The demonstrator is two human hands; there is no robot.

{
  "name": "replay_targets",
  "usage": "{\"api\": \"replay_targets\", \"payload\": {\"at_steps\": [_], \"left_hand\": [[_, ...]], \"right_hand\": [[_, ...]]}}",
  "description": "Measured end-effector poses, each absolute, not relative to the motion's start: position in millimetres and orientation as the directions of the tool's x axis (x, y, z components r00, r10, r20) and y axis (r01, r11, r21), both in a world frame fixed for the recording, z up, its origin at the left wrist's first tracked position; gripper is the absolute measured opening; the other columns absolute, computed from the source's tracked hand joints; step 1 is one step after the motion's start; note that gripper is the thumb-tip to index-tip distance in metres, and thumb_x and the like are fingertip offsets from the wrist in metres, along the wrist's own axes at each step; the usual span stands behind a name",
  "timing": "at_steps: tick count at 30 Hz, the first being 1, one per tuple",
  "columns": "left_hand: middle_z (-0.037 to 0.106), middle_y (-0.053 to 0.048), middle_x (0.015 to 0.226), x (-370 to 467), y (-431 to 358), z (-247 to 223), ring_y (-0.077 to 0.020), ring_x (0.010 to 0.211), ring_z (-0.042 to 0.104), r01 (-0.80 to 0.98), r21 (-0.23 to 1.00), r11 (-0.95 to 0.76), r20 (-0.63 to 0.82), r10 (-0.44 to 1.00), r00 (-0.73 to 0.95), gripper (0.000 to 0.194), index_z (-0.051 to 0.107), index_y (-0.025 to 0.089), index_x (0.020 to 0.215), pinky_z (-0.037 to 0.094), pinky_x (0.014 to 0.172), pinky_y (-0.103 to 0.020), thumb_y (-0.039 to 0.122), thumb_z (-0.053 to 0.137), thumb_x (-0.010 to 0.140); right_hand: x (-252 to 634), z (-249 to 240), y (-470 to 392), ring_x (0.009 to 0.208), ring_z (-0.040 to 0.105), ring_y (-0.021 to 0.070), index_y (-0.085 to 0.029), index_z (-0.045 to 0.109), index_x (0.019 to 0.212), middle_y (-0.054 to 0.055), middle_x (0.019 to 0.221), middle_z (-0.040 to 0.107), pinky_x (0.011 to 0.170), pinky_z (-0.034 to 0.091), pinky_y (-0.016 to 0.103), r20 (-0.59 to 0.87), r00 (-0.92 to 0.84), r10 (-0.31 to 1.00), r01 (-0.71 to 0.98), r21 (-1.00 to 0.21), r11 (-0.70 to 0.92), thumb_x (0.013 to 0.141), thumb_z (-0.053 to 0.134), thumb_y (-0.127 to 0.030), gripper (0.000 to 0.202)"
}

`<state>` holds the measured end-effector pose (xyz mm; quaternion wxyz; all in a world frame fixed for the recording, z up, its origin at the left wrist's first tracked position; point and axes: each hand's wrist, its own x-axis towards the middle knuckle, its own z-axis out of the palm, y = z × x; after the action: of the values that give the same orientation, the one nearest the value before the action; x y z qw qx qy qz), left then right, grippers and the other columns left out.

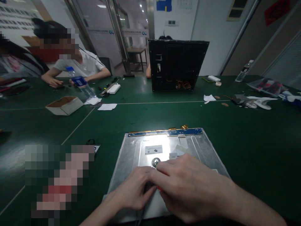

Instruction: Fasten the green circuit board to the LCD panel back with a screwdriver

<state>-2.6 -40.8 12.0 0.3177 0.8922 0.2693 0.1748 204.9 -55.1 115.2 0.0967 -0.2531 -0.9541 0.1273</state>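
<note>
A flat silver display panel (131,150) lies back side up on the green table in front of me. A blue circuit board strip (152,133) runs along its far edge, with bits of gold tape on it. Near the panel's middle is a round metal disc (155,162) with a cross-shaped mark. My right hand (188,185) is closed just beside the disc, and a bit of something red (159,188) shows under its fingers. Against it, my left hand (136,188) has its fingers curled together. What both hands pinch is mostly hidden. A dark cable (139,216) shows below them.
Across the table stands a large black panel (178,62) with exposed wires. A cardboard box (64,106), a water bottle (81,83) and paper scraps (107,107) are at left. White gloves (258,102) lie at right. A person in a white shirt (90,64) sits opposite.
</note>
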Motion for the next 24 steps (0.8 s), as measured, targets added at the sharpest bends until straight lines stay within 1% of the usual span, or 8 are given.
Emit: {"api": "replay_targets", "payload": {"at_steps": [2, 6, 7, 10, 15, 20, 22, 24], "left_hand": [[0.066, -0.005, 0.091, -2.5, -40.9, 11.5, -0.0217, 0.08, 0.06, 0.374, 0.663, -0.649, 0.134, 0.594, 0.793, 0.017, 0.06, 0.017, 0.089, 0.047, 0.079, -0.032, 0.013, 0.048, 0.078], [0.066, -0.005, 0.092, -3.4, -40.4, 8.9, -0.0224, 0.082, 0.06, 0.39, 0.694, -0.605, 0.064, 0.592, 0.804, 0.017, 0.06, 0.017, 0.09, 0.048, 0.077, -0.03, 0.014, 0.051, 0.077], [0.066, -0.005, 0.091, -3.6, -40.3, 8.9, -0.0224, 0.082, 0.06, 0.396, 0.697, -0.597, 0.049, 0.592, 0.805, 0.018, 0.06, 0.017, 0.091, 0.048, 0.076, -0.03, 0.014, 0.051, 0.076], [0.066, -0.004, 0.089, -3.5, -40.1, 10.9, -0.0212, 0.08, 0.06, 0.403, 0.683, -0.609, 0.045, 0.587, 0.809, 0.019, 0.059, 0.017, 0.09, 0.047, 0.075, -0.029, 0.012, 0.049, 0.075], [0.067, -0.005, 0.087, -3.2, -40.2, 12.3, -0.0215, 0.076, 0.06, 0.403, 0.649, -0.645, 0.077, 0.583, 0.809, 0.015, 0.058, 0.017, 0.087, 0.047, 0.073, -0.03, 0.013, 0.048, 0.076], [0.068, -0.005, 0.091, -4.6, -40.6, 8.7, -0.0222, 0.082, 0.061, 0.401, 0.68, -0.614, 0.044, 0.58, 0.814, 0.019, 0.06, 0.017, 0.092, 0.048, 0.075, -0.029, 0.012, 0.049, 0.076], [0.067, -0.005, 0.091, -4.5, -40.4, 9.3, -0.0221, 0.082, 0.061, 0.402, 0.675, -0.618, 0.044, 0.578, 0.815, 0.02, 0.059, 0.018, 0.091, 0.048, 0.075, -0.029, 0.011, 0.05, 0.075], [0.067, -0.004, 0.089, -3.5, -40.1, 11.3, -0.0217, 0.08, 0.06, 0.41, 0.661, -0.629, 0.055, 0.585, 0.809, 0.018, 0.058, 0.018, 0.088, 0.048, 0.075, -0.029, 0.011, 0.049, 0.074]], "right_hand": [[204.7, 115.9, -55.0, 0.068, 0.052, 0.0164, -0.015, 0.05, 0.107, 0.005, 0.09, 0.064, 0.05, 0.028, 0.031, 0.114, -0.85, 0.514, 0.462, -0.306, 0.833, 0.079, 0.056, -0.023, 0.029], [203.5, 112.7, -54.0, 0.065, 0.053, 0.0153, -0.017, 0.051, 0.105, 0.004, 0.086, 0.065, 0.049, 0.026, 0.03, 0.119, -0.828, 0.548, 0.49, -0.322, 0.81, 0.089, 0.054, -0.036, 0.025], [203.4, 111.8, -53.8, 0.064, 0.053, 0.0149, -0.018, 0.051, 0.104, 0.003, 0.085, 0.065, 0.048, 0.025, 0.03, 0.121, -0.826, 0.551, 0.494, -0.316, 0.81, 0.09, 0.053, -0.036, 0.023], [204.1, 111.5, -53.9, 0.063, 0.053, 0.0149, -0.018, 0.05, 0.102, 0.003, 0.083, 0.065, 0.049, 0.025, 0.031, 0.121, -0.827, 0.548, 0.499, -0.29, 0.817, 0.089, 0.05, -0.027, 0.015], [206.7, 116.9, -54.4, 0.066, 0.052, 0.0158, -0.017, 0.049, 0.104, 0.004, 0.087, 0.064, 0.049, 0.027, 0.031, 0.096, -0.835, 0.542, 0.492, -0.312, 0.813, 0.082, 0.054, -0.023, 0.024], [206.0, 115.6, -53.4, 0.065, 0.053, 0.0156, -0.019, 0.05, 0.104, 0.003, 0.086, 0.065, 0.049, 0.024, 0.03, 0.101, -0.821, 0.563, 0.511, -0.31, 0.801, 0.09, 0.052, -0.037, 0.023], [205.3, 114.3, -53.2, 0.063, 0.053, 0.0151, -0.019, 0.05, 0.102, 0.003, 0.084, 0.065, 0.049, 0.024, 0.03, 0.102, -0.818, 0.566, 0.519, -0.292, 0.803, 0.092, 0.049, -0.035, 0.019], [204.8, 114.1, -53.2, 0.063, 0.053, 0.0152, -0.018, 0.05, 0.102, 0.003, 0.083, 0.065, 0.048, 0.024, 0.03, 0.103, -0.826, 0.553, 0.51, -0.278, 0.814, 0.091, 0.047, -0.027, 0.015]]}}
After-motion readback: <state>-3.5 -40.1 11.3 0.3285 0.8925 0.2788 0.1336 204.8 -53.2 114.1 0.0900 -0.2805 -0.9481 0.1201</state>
